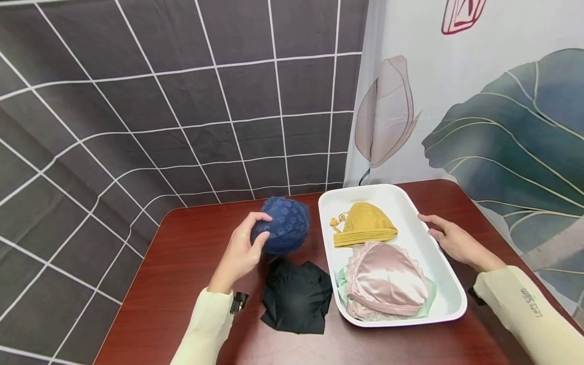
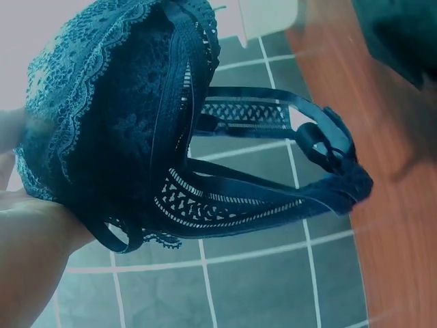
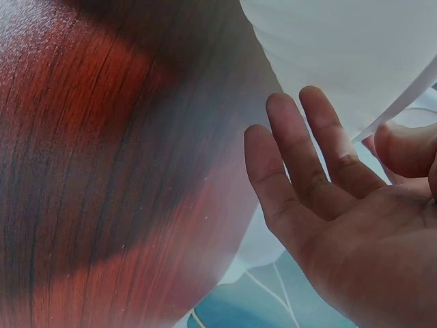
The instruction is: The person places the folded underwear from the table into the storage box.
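My left hand (image 1: 241, 251) grips a folded navy lace bra (image 1: 285, 225) above the table, left of the tray. In the left wrist view its cup, openwork band and straps hang to the right of the hand. My right hand (image 1: 463, 246) is at the right side of a white tray (image 1: 449, 286). Its thumb and index finger touch or nearly touch the rim, while the other fingers (image 3: 290, 133) extend loosely outside the wall. Within the tray, a mustard-yellow folded bra (image 1: 367, 223) lies behind a pink satin one (image 1: 388, 279), which partly covers mint-green fabric (image 1: 431, 296).
A black piece of cloth (image 1: 296, 296) lies spread on the reddish-brown wooden table (image 1: 159, 294), just left of the tray. Behind the table hangs a dark grid-patterned curtain (image 1: 182, 111). A white curtain with leaf prints (image 1: 410, 40) hangs at the right.
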Demonstrator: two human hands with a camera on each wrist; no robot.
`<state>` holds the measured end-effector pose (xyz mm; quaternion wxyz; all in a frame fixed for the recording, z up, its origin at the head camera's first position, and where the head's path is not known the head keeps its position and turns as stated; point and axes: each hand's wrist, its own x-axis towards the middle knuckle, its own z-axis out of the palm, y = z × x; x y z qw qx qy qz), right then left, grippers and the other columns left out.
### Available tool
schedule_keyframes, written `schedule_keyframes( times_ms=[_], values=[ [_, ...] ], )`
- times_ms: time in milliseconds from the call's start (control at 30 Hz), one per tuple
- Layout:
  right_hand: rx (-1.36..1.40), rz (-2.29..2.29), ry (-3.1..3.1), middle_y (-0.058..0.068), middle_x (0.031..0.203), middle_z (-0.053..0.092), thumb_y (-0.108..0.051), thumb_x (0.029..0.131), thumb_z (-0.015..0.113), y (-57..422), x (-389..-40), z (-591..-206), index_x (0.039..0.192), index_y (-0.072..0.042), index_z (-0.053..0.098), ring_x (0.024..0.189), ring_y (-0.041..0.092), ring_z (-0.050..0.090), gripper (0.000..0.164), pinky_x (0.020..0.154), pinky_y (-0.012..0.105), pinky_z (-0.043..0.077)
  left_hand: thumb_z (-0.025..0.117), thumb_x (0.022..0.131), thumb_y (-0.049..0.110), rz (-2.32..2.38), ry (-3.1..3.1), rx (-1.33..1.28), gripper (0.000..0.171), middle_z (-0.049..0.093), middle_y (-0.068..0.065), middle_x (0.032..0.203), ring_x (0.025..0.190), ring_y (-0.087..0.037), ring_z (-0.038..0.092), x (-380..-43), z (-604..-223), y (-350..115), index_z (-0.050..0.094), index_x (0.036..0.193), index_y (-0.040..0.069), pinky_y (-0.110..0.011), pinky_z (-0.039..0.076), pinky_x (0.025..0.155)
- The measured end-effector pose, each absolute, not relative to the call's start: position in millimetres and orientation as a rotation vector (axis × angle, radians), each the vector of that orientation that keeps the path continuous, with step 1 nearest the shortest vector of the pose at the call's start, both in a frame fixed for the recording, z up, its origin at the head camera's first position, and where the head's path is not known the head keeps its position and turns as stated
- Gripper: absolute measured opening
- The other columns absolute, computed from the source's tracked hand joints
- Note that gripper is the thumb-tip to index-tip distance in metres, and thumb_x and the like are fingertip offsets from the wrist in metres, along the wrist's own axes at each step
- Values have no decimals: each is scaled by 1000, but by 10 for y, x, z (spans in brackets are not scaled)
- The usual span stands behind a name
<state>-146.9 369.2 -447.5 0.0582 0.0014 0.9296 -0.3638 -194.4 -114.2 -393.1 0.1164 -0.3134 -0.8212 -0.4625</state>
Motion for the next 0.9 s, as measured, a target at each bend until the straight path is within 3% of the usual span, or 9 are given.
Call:
schedule_keyframes(
  times_ms=[900],
  values=[
    [17, -1113, 2826, 33, 129, 43, -11, 98, 48, 3695, -1469, -4482, 145, -2, 30, 96, 36, 59, 51, 72, 43, 53, 54, 89, -6, -1353, -2172, -1220, 32, 54, -4, 116, 117, -14, 48, -2263, -3931, -115, 53, 116, 10, -32, 35, 101]
  ],
)
